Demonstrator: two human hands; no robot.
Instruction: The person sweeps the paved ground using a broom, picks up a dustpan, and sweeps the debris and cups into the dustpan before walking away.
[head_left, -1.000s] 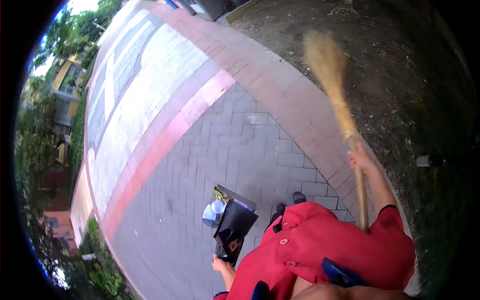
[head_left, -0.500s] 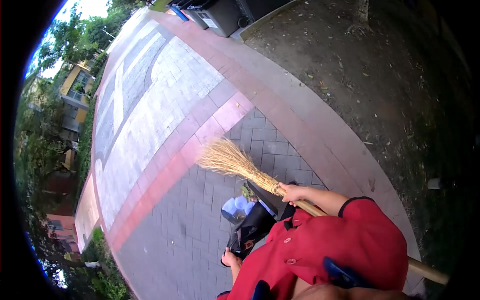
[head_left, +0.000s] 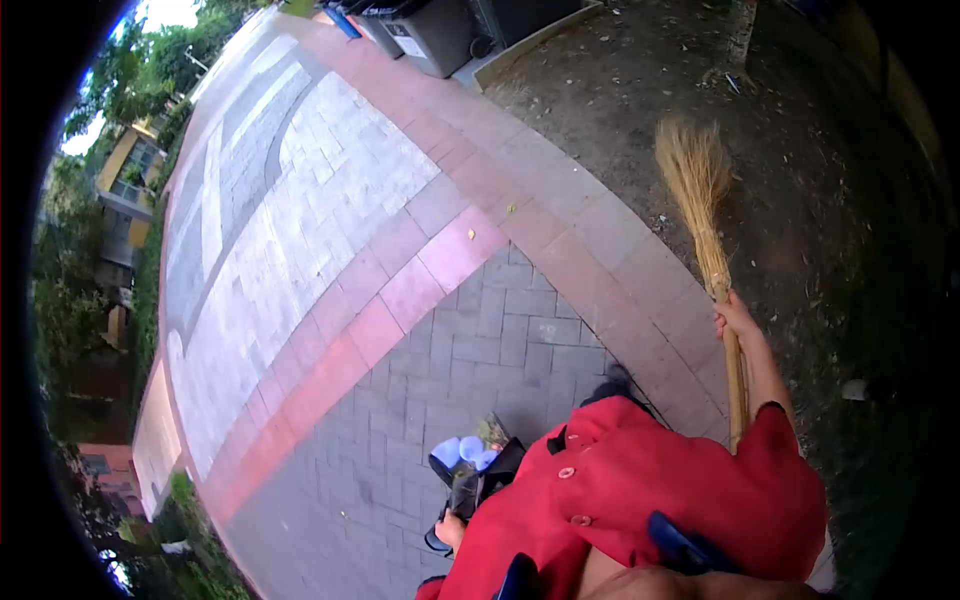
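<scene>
My right hand (head_left: 735, 318) is wrapped round the wooden handle of a straw broom (head_left: 698, 190), just below its bound bristles. The broom stands up and away to the right, its bristles fanned out over the bare soil. Low in front of my body, my left hand (head_left: 452, 530) is closed on a black dustpan (head_left: 508, 458), partly hidden by my red shirt. Pale blue rounded pieces (head_left: 462, 452) and some greenish litter (head_left: 491, 430) lie at the dustpan's mouth. The lower part of the broom handle passes behind my right sleeve.
Grey paving (head_left: 400, 430) lies underfoot, bordered by reddish paving (head_left: 370, 335). Bare soil (head_left: 600, 120) with scattered leaves and a tree trunk (head_left: 740, 35) is at the right. Grey bins (head_left: 435, 40) stand at the top. A yellow leaf (head_left: 471, 234) lies on the pink paving.
My right hand has swung the broom from over the paving to the right, above the soil, and its bristles now point upward. The dustpan in my left hand has shifted slightly down and left.
</scene>
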